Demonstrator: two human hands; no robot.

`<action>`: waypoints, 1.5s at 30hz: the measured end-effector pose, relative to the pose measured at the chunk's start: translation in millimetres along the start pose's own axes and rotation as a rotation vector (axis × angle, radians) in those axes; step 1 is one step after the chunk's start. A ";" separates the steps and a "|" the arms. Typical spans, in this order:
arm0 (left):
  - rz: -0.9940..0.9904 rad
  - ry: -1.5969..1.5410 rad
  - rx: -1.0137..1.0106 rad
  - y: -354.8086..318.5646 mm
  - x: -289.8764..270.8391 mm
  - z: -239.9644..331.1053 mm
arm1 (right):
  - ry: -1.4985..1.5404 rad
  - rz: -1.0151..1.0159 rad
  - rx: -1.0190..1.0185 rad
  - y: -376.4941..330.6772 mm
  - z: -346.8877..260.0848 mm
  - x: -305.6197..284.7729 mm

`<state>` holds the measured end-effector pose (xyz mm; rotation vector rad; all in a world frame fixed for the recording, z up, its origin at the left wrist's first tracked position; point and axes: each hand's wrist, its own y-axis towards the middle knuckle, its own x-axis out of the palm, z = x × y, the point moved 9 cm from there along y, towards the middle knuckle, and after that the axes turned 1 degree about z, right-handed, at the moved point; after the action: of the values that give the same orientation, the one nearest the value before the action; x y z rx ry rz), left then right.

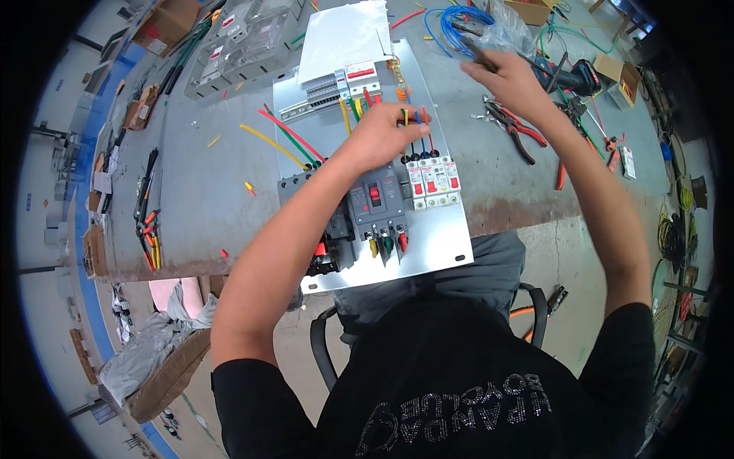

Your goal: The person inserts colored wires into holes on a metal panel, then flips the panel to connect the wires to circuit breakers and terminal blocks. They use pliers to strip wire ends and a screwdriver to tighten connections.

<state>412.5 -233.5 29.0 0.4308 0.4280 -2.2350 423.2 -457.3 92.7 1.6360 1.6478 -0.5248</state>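
Note:
A metal mounting plate (pixel 447 264) rests at the table's front edge. On it are a grey moulded-case circuit breaker (pixel 380 200), a second dark device (pixel 333 226) partly behind my left forearm, and several small white breakers (pixel 433 186). Yellow, blue and red wires rise from the white breakers' tops. My left hand (pixel 382 136) is closed around these wires (pixel 418 136) in a pinch. Up and to the right, my right hand (pixel 511 83) is closed on a dark narrow tool (pixel 481 56), its exact kind unclear. A white sheet (pixel 345 38) covers the plate's far end.
Red-handled pliers (pixel 517 131) lie right of the plate. Beyond are a coil of blue wire (pixel 451 29), a cordless drill (pixel 577 79) and a small carton (pixel 623 80). Clear plastic housings (pixel 243 52) stand at far left. Orange-handled tools (pixel 149 226) lie at the left edge.

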 end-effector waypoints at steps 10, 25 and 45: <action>0.136 0.157 -0.079 -18.5 -12.5 1.0 | 0.631 0.136 0.383 -93.5 90.4 51.2; 0.177 -0.118 -0.047 -8.5 -13.0 -8.0 | -0.078 -0.027 0.083 -86.9 35.3 24.0; 0.191 -0.157 0.016 -12.3 -7.4 3.9 | -0.799 0.011 -0.383 -12.9 -82.9 25.2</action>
<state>406.9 -222.8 37.7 0.2890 0.2745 -2.0697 395.1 -380.7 124.4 0.9612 1.0491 -0.6907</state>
